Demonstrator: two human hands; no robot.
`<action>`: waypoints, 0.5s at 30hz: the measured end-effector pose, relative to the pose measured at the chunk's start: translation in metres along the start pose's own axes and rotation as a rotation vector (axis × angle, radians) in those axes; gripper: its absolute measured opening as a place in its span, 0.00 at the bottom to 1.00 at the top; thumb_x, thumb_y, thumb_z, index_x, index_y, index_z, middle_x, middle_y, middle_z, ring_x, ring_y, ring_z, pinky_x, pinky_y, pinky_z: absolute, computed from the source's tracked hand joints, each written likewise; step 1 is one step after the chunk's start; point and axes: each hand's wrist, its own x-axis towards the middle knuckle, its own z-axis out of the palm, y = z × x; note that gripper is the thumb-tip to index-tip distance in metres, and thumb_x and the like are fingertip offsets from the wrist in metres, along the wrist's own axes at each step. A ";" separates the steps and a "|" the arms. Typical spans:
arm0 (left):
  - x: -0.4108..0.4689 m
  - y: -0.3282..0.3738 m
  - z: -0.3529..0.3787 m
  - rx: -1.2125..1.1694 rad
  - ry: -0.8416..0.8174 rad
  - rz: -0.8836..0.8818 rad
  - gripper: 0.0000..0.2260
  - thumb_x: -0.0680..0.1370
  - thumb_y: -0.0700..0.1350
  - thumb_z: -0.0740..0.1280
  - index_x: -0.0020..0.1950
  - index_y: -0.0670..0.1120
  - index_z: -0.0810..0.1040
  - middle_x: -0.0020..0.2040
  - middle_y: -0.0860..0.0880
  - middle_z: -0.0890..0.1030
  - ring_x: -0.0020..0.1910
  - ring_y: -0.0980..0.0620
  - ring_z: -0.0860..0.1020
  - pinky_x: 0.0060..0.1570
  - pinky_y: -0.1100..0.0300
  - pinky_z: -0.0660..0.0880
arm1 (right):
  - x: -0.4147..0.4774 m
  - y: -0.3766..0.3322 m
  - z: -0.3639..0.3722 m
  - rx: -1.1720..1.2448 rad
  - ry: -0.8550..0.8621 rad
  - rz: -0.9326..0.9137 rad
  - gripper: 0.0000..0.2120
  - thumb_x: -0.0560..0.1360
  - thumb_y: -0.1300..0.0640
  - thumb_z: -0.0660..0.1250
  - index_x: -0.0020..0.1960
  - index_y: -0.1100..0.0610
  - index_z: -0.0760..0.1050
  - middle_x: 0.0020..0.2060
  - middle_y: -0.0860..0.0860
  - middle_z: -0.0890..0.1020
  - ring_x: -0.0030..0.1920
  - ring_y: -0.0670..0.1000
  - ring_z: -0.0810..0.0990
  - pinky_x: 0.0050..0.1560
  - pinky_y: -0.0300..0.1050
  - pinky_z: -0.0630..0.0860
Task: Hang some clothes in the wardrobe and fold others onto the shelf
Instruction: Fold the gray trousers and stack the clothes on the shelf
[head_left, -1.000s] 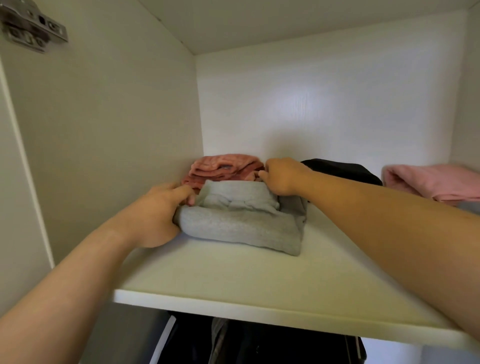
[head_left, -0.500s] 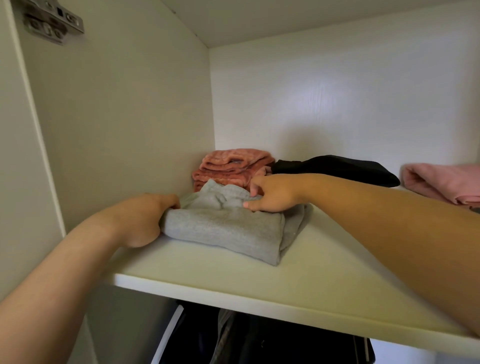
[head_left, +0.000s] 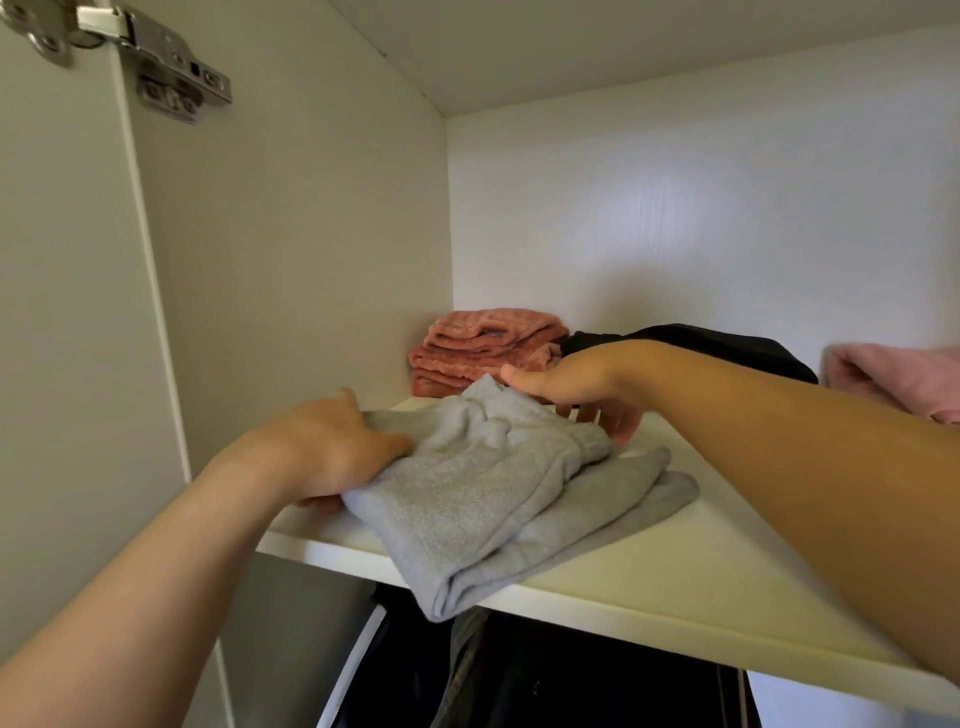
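Two hands are at the gray bundle (head_left: 493, 493), which lies folded on the white shelf (head_left: 701, 571). The left hand (head_left: 332, 452) grips its left side, thumb on top. The right hand (head_left: 582, 384) has straight, spread fingers just behind it and holds nothing. One corner hangs over the front edge. If the left hand pulls it forward, the bundle could slide off and fall, or its folds could come undone.

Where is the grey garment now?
In head view, the grey garment lies front-left on the shelf, corner overhanging its edge, held by the left hand, before the salmon stack.
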 end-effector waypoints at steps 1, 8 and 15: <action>0.003 0.001 0.000 -0.015 -0.006 0.019 0.21 0.76 0.59 0.67 0.60 0.45 0.70 0.45 0.44 0.81 0.35 0.47 0.80 0.31 0.59 0.76 | 0.000 0.000 0.002 0.003 -0.032 0.014 0.44 0.66 0.21 0.58 0.63 0.57 0.73 0.55 0.54 0.78 0.50 0.54 0.80 0.43 0.46 0.79; 0.060 -0.010 0.000 -0.041 0.129 0.183 0.26 0.76 0.54 0.72 0.70 0.46 0.71 0.65 0.43 0.78 0.62 0.44 0.76 0.56 0.60 0.69 | -0.007 -0.010 0.018 -0.077 -0.127 0.065 0.32 0.69 0.22 0.57 0.43 0.52 0.74 0.31 0.49 0.76 0.29 0.47 0.71 0.32 0.38 0.64; 0.061 0.010 -0.018 0.224 -0.045 0.280 0.21 0.83 0.59 0.56 0.69 0.49 0.75 0.69 0.48 0.76 0.66 0.47 0.74 0.67 0.55 0.67 | -0.008 -0.022 0.036 -0.054 -0.052 0.032 0.29 0.78 0.29 0.53 0.44 0.54 0.75 0.24 0.50 0.79 0.21 0.46 0.75 0.26 0.32 0.65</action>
